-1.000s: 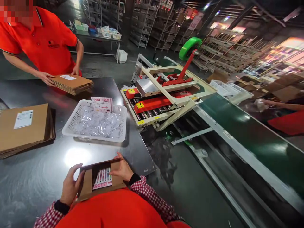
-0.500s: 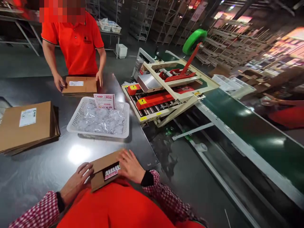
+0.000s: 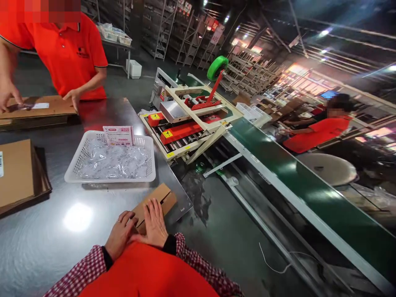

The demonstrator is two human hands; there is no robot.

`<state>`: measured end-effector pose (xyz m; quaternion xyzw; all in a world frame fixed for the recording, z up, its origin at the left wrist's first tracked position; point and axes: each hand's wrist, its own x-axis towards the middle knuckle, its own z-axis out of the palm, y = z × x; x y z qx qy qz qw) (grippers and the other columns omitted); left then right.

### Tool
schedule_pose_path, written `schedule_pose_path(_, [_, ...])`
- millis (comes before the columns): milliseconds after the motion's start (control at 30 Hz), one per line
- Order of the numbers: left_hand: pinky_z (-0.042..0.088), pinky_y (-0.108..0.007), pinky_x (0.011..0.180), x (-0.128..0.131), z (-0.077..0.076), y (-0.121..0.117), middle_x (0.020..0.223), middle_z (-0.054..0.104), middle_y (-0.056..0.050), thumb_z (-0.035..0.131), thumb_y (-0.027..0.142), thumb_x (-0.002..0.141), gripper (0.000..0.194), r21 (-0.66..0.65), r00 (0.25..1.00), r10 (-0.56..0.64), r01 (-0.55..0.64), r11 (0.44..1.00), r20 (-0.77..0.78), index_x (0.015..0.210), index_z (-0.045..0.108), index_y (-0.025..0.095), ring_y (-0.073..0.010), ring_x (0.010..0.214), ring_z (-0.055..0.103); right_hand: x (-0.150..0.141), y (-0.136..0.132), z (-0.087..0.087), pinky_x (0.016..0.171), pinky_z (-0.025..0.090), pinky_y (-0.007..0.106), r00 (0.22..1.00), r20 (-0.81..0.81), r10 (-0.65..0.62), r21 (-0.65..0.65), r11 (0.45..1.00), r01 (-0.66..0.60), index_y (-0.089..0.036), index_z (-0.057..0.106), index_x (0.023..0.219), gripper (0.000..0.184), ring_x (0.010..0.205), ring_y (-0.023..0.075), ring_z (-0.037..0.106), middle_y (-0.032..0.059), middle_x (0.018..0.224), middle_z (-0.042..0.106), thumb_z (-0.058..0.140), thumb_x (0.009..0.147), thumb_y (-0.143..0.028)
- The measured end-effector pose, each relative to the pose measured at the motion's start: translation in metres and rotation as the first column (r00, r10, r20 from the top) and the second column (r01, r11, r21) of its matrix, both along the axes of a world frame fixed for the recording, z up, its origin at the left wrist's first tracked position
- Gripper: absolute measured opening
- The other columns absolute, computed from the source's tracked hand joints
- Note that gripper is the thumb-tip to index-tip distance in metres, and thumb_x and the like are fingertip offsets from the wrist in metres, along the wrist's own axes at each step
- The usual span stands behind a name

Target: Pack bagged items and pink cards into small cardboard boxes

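A small brown cardboard box (image 3: 168, 200) lies at the near right corner of the metal table, close against my body, its top flaps folded over so its contents are hidden. My right hand (image 3: 154, 225) rests flat across the top, fingers stretched out and pressing on the cardboard. With bent fingers, my left hand (image 3: 120, 235) grips the box's left end; its thumb side meets my right hand. Beyond the box stands a white perforated basket (image 3: 70, 171) of clear plastic packets (image 3: 116, 159), with a printed red-and-white card (image 3: 119, 136) upright at its back.
Flat cardboard stacks lie on the table (image 3: 89, 235) at left (image 3: 15, 175). Across it, a co-worker (image 3: 66, 62) handles another cardboard stack (image 3: 58, 108). Past the right edge stand a roller sealing machine (image 3: 185, 128) and a green conveyor belt (image 3: 278, 165), with another person (image 3: 321, 128) beyond.
The box's opening, with printed items visible inside, is now covered by flaps. My right hand moved onto its top, my left hand closer to it. The view swung right; another person came into view.
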<state>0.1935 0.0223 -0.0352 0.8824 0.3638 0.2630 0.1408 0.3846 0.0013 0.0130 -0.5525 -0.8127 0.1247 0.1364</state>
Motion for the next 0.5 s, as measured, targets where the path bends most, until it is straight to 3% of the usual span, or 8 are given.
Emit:
schedule_pose_path(67, [0.049,-0.042,0.093,-0.007,-0.001,0.009,0.118,0.057,-0.014,0.057,0.029,0.084,0.036,0.021,0.996,-0.084,0.084,0.996,-0.021,0.116,0.053,0.015,-0.0283,0.113,0.05,-0.007,0.002,-0.001,0.114,0.013,0.059,1.0,0.004,-0.016,-0.071,0.997,0.016,-0.004,0.018,0.147,0.107,0.142,0.0373,0.002,0.0223,0.153,0.015,0.06,0.07,-0.065])
schedule_pose_path(133, [0.046,-0.039,0.097,-0.02,-0.002,0.031,0.125,0.056,-0.013,0.043,0.02,0.088,0.039,0.053,0.992,-0.114,0.117,0.992,-0.058,0.127,0.047,0.015,-0.0253,0.118,0.05,0.002,0.015,0.001,0.116,0.009,0.056,0.999,0.028,-0.029,-0.122,0.992,0.032,-0.006,0.019,0.148,0.103,0.143,0.0346,0.002,0.0199,0.154,0.014,0.062,0.071,-0.06])
schedule_pose_path(167, [0.044,-0.04,0.099,-0.028,-0.002,0.046,0.128,0.054,-0.015,0.039,0.019,0.089,0.043,0.081,0.994,-0.077,0.083,0.993,-0.075,0.132,0.043,0.014,-0.0253,0.12,0.049,0.012,0.022,0.003,0.116,0.007,0.055,0.998,0.048,-0.034,-0.14,0.989,0.04,-0.006,0.02,0.147,0.101,0.143,0.0338,0.001,0.0198,0.154,0.014,0.062,0.071,-0.058])
schedule_pose_path(233, [0.04,-0.046,0.102,-0.042,-0.001,0.081,0.134,0.049,-0.021,0.037,0.027,0.091,0.05,0.146,0.989,0.113,-0.098,0.985,-0.098,0.136,0.038,0.007,-0.0308,0.125,0.045,0.043,0.038,0.007,0.116,0.004,0.054,0.995,0.094,-0.038,-0.17,0.984,0.053,-0.004,0.022,0.147,0.098,0.143,0.0334,0.001,0.0207,0.154,0.014,0.061,0.072,-0.056])
schedule_pose_path(333, [0.037,-0.055,0.1,-0.058,0.003,0.128,0.127,0.052,-0.027,0.035,0.041,0.091,0.058,0.222,0.926,0.352,-0.318,0.922,-0.133,0.129,0.047,-0.001,-0.0393,0.122,0.046,0.104,0.067,0.012,0.116,0.003,0.054,0.988,0.152,0.041,-0.233,0.973,-0.005,-0.003,0.021,0.147,0.101,0.143,0.0344,0.0,0.022,0.154,0.011,0.061,0.071,-0.058])
schedule_pose_path(400, [0.04,-0.055,0.095,-0.062,0.008,0.142,0.114,0.061,-0.026,0.033,0.04,0.091,0.055,0.231,0.903,0.39,-0.347,0.909,-0.179,0.12,0.057,0.0,-0.0385,0.11,0.054,0.141,0.093,0.015,0.115,0.003,0.054,0.975,0.177,0.135,-0.254,0.963,-0.087,-0.004,0.019,0.148,0.102,0.143,0.0347,0.001,0.0222,0.154,0.01,0.062,0.071,-0.056])
schedule_pose_path(500, [0.048,-0.05,0.079,-0.057,0.014,0.136,0.088,0.067,-0.017,0.034,0.038,0.089,0.045,0.158,0.874,0.416,-0.386,0.909,-0.253,0.099,0.069,0.011,-0.0337,0.084,0.062,0.174,0.142,0.023,0.115,0.007,0.054,0.937,0.213,0.275,-0.204,0.951,-0.233,-0.004,0.021,0.147,0.101,0.143,0.0353,0.008,0.0233,0.152,0.018,0.064,0.071,-0.054])
